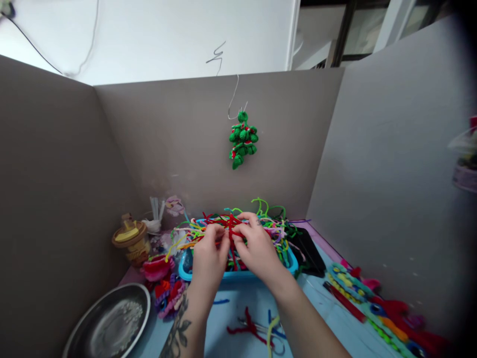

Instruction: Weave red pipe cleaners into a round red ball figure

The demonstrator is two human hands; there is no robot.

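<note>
Red pipe cleaners (pixel 231 223), crossed at the middle, are held up between my two hands. My left hand (pixel 209 253) pinches them from the left with thumb and forefinger. From the other side my right hand (pixel 257 248) closes its thumb and fingers on the same red stems. Both hands are above a blue basket (pixel 238 276) heaped with pipe cleaners of many colours. On the table nearer to me lie a dark red twisted pipe cleaner piece (pixel 249 323), a yellow-green strip (pixel 271 335) and metal scissors (pixel 261 328), partly covered.
At left stand a metal bowl (pixel 147 303), a lidded tan cup (pixel 132 243) and colourful fuzzy pieces (pixel 167 296). A black tray (pixel 307 253) and a row of fuzzy crafts (pixel 383 313) lie at right. Grey panels (pixel 167 134) enclose the table; a green ornament (pixel 243 141) hangs behind.
</note>
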